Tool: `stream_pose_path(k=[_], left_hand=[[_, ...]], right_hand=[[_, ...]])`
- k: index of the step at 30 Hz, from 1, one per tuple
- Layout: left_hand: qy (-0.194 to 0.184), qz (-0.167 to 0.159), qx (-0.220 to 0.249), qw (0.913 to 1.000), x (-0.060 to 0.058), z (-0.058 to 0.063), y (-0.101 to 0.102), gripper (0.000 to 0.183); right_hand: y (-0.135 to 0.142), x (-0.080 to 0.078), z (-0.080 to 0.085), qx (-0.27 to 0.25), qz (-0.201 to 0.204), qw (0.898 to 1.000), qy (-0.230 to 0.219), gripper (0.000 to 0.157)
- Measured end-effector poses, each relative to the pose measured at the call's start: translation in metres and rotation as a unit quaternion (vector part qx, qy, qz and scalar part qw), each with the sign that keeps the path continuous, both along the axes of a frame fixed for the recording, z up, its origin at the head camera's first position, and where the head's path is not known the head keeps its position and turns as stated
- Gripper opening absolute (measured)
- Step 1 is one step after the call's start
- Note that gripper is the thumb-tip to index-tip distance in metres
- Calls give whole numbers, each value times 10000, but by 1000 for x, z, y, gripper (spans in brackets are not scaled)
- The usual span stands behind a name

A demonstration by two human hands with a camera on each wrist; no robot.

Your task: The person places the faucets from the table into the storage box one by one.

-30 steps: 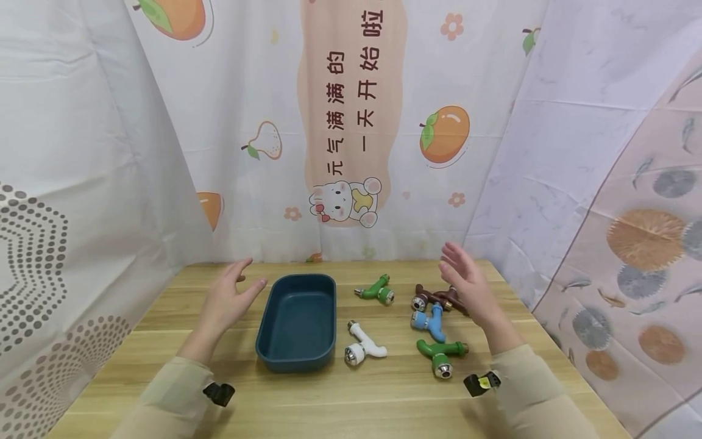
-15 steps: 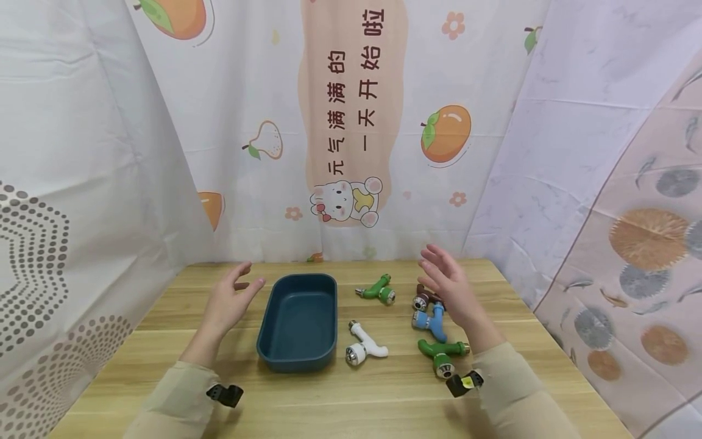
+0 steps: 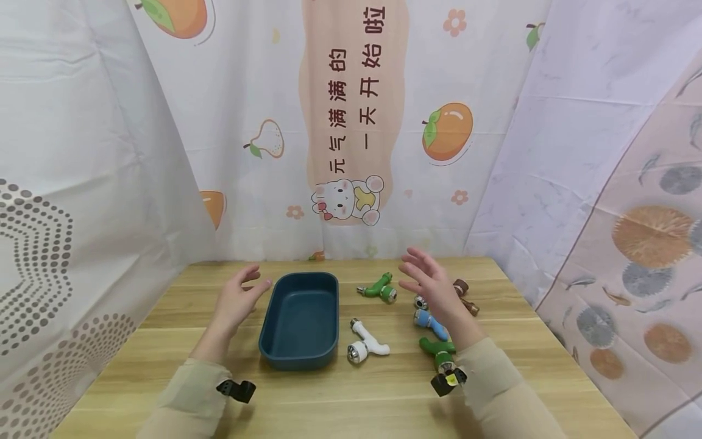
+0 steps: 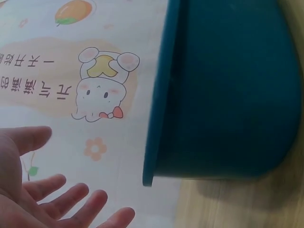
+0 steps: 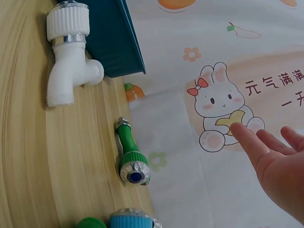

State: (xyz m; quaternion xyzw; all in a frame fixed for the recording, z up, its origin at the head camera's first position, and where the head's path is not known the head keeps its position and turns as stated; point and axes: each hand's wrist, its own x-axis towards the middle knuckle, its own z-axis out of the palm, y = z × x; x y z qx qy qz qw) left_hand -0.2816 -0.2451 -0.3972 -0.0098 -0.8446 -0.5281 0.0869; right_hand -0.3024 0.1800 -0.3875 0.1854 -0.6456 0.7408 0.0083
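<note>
My left hand (image 3: 238, 303) hovers just left of a dark teal tray (image 3: 298, 358), fingers spread and holding nothing. In the left wrist view the tray's side wall (image 4: 228, 95) stands beside that hand. My right hand (image 3: 430, 283), also empty with relaxed fingers, is raised over the right part of the table. Beneath and around it lie a blue tap (image 3: 431, 324), a green tap (image 3: 439, 352) and brown taps (image 3: 460, 286), partly hidden by the hand and forearm. A white tap (image 3: 366, 342) lies right of the tray, and another green tap (image 3: 378, 289) lies farther back.
Everything stands on a light wooden table (image 3: 329, 402). A printed curtain (image 3: 263, 201) hangs along the back edge, with more cloth on both sides. Each sleeve carries a small black camera mount (image 3: 237, 390).
My right hand has moved left, from the brown taps toward the rear green tap, its forearm now covering part of the front green one. My left hand has shifted slightly right.
</note>
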Motion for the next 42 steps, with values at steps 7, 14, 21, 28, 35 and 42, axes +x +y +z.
stream_pose_path(k=[7, 14, 21, 28, 35, 42], left_hand=[[-251, 16, 103, 9996, -1, -5, 4, 72], [-538, 170, 389, 9976, -2, -8, 4, 68], [-913, 175, 626, 9937, -3, -13, 5, 72], [-1181, 128, 695, 9905, -5, -18, 4, 72], [-1252, 40, 627, 9901, -4, -22, 4, 67], [-1272, -42, 532, 9904, -5, -28, 3, 64]], right_hand=[[-14, -1, -4, -154, 189, 9995, -214, 59], [-28, -5, -10, -143, 308, 9988, -340, 57], [-40, -8, -17, -116, 426, 9970, -640, 58], [-51, -11, -24, -35, 618, 9954, -737, 60], [-64, -12, -30, -130, 686, 9938, -862, 58], [-74, -12, -36, -121, 722, 9914, -1086, 57]])
